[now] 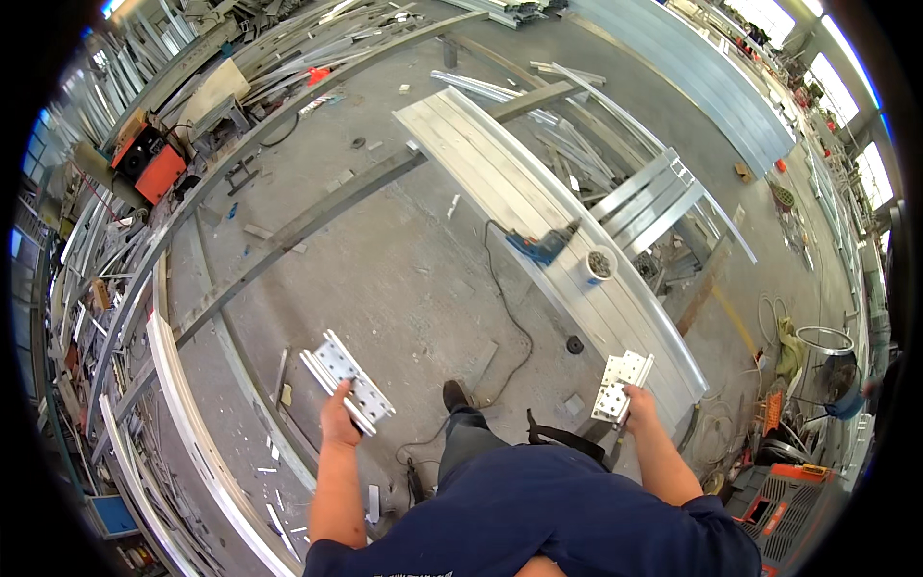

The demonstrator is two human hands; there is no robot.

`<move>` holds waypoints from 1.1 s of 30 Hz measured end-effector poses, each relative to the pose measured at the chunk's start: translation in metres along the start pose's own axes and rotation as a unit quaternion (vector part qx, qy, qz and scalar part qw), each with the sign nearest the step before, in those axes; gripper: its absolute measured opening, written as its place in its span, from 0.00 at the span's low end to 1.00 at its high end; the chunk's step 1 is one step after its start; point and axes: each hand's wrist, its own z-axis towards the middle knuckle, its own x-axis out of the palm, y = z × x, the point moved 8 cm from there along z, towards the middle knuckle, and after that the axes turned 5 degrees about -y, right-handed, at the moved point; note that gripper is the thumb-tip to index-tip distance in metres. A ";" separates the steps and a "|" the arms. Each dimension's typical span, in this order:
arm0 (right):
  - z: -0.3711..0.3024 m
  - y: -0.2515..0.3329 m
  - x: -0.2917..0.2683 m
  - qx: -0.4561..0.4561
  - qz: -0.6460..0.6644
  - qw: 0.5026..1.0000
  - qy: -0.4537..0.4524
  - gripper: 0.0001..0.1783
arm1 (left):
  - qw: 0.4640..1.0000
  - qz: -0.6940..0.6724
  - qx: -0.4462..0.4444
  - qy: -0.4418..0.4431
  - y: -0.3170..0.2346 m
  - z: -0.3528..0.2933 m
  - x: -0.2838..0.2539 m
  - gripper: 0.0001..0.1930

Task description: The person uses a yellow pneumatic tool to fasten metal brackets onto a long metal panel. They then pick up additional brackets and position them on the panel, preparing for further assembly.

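Note:
My left hand (340, 415) grips a metal hinge (348, 377) with rows of drilled holes, held tilted out over the floor. In my right hand (639, 408) is a similar perforated metal hinge (617, 383), near the close end of a long pale panel (461, 144). Both are held by their lower edges, with the fingers partly hidden beneath. On the panel lie a blue power drill (544, 245) and a white tub (599, 264) full of small fasteners.
Steel beams (298, 226) form a low frame across the floor. A black cord (524, 337) runs from the drill toward my feet. An orange machine (149, 163) stands at the far left, a red-grey machine (784, 510) at the near right. Long metal profiles (207, 423) lie left.

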 end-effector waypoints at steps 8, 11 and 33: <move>0.005 0.052 0.178 -0.027 -0.008 0.997 0.071 0.20 | 0.999 -0.025 -0.044 0.016 -0.010 0.028 -0.006 0.16; 0.004 0.064 0.226 0.003 0.018 0.995 0.095 0.19 | 0.999 -0.015 -0.039 0.032 -0.020 0.053 0.014 0.17; 0.213 0.116 0.475 0.118 0.184 0.975 0.050 0.19 | 0.914 0.379 -0.060 0.135 -0.146 0.376 0.424 0.19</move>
